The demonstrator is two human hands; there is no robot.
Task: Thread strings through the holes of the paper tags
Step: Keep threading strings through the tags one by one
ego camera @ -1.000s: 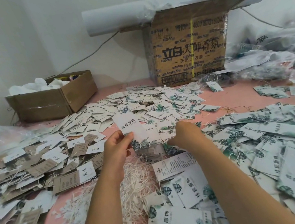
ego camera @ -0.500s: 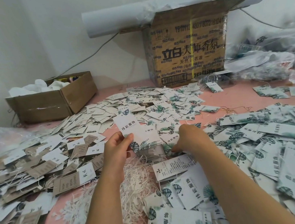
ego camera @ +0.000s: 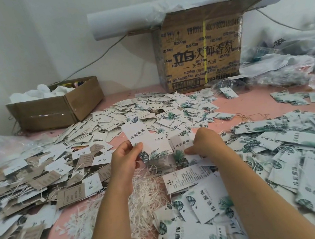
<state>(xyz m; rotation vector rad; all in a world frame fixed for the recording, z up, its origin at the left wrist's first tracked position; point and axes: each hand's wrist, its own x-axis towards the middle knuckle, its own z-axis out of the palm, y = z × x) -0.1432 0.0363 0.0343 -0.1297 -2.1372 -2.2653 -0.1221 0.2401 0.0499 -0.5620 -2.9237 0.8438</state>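
1. head view: the left hand [ego camera: 126, 157] pinches a leaf-print tag [ego camera: 140, 136] by its near end, thumb on the printed face. the tag's long axis runs up and away from the hand, leaning slightly left.
2. head view: the right hand [ego camera: 206, 142] is just right of that tag, knuckles up and fingers curled down onto loose tags [ego camera: 182, 143]. whether it pinches one cannot be told.
3. head view: the heap of white strings [ego camera: 142, 192] lies on the pink table [ego camera: 252, 106] nearer the person, under and between both wrists. the right hand looks the freer to fetch one.
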